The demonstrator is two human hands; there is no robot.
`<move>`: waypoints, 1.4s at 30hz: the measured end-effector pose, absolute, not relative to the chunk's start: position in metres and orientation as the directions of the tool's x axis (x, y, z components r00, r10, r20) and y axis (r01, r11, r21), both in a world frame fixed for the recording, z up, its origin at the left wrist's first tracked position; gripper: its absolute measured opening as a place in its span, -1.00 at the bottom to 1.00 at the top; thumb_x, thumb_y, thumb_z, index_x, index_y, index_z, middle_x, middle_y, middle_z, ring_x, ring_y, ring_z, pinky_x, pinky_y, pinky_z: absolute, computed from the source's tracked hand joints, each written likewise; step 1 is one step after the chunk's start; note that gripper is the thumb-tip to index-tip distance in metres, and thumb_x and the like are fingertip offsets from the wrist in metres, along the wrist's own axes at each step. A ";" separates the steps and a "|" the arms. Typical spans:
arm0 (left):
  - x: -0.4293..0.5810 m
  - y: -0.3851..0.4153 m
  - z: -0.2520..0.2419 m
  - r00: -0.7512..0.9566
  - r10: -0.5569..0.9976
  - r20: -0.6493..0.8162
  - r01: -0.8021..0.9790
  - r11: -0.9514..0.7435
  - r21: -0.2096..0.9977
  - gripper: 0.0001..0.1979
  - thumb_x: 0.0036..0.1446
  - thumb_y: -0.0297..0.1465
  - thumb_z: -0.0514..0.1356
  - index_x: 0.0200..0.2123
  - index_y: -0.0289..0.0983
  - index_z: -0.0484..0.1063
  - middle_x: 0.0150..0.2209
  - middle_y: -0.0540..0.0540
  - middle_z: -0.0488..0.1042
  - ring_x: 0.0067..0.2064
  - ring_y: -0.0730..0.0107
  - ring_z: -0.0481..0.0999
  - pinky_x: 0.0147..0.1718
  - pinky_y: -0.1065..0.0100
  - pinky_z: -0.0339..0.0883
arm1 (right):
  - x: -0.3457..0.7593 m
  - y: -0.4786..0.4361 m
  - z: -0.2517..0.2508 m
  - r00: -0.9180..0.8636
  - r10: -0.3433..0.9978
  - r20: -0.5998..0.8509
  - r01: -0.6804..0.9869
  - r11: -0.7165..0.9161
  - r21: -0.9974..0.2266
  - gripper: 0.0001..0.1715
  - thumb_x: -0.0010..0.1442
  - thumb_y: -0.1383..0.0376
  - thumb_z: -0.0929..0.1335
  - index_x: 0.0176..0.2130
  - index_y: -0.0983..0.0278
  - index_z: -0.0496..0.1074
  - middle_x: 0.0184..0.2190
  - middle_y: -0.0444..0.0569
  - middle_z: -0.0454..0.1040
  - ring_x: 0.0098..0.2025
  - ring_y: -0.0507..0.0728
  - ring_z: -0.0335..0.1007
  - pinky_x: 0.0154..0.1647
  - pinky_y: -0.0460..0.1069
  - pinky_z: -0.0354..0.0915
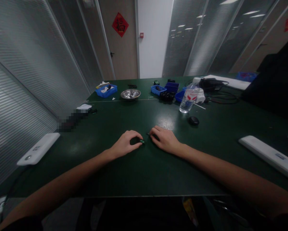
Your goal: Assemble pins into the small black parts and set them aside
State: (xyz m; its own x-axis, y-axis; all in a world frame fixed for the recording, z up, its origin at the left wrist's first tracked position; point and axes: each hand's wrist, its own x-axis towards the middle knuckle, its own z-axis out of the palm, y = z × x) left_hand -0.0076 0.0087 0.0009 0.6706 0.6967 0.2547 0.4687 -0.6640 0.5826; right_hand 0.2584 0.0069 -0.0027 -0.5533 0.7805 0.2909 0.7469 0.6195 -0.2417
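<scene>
Green table [105, 118]: over it, the left hand [125, 144] pinches a part [142, 141] and the right hand [166, 139] appears to grip a rod [148, 134], tip near the part, not touching. Work appears under way; completed and remaining steps cannot be determined. Right hand hides the rod's length; part details are too small to read.

Left forearm [73, 177] and right forearm [218, 169] cross the near edge of the desk [144, 181]; left hand [125, 144] and right hand [166, 140] adjacent, apart, both pinching.
</scene>
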 end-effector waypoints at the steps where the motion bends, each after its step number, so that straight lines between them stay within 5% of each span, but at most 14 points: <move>1: -0.007 0.009 0.001 0.680 0.688 0.253 0.468 -0.673 0.573 -0.80 0.30 -0.30 0.25 -0.03 -0.17 0.49 0.03 -0.08 0.51 0.11 0.19 0.44 0.14 0.12 0.25 | 0.258 0.007 -0.003 -0.552 0.782 0.290 0.749 0.617 -0.240 -0.86 0.39 0.27 0.29 -0.06 0.22 0.38 -0.12 -0.02 0.46 -0.14 0.12 0.42 -0.23 -0.03 0.24; 28: -0.006 0.014 -0.004 0.639 0.718 0.274 0.503 -0.661 0.558 -0.69 0.45 -0.25 0.05 0.00 -0.15 0.58 0.01 -0.12 0.47 0.05 0.20 0.41 0.07 0.14 0.32 | 0.257 0.007 -0.003 -0.551 0.782 0.290 0.754 0.616 -0.227 -0.85 0.39 0.27 0.29 -0.06 0.22 0.39 -0.12 -0.02 0.46 -0.15 0.12 0.41 -0.23 -0.02 0.24; 42: -0.009 0.011 0.000 0.704 0.660 0.263 0.445 -0.698 0.561 -0.83 0.32 -0.33 0.23 -0.06 -0.20 0.52 -0.05 -0.08 0.55 0.02 0.22 0.49 0.06 0.14 0.29 | 0.258 0.007 -0.003 -0.549 0.789 0.276 0.757 0.609 -0.235 -0.85 0.38 0.28 0.29 -0.05 0.21 0.38 -0.11 -0.01 0.47 -0.13 0.13 0.42 -0.24 -0.03 0.24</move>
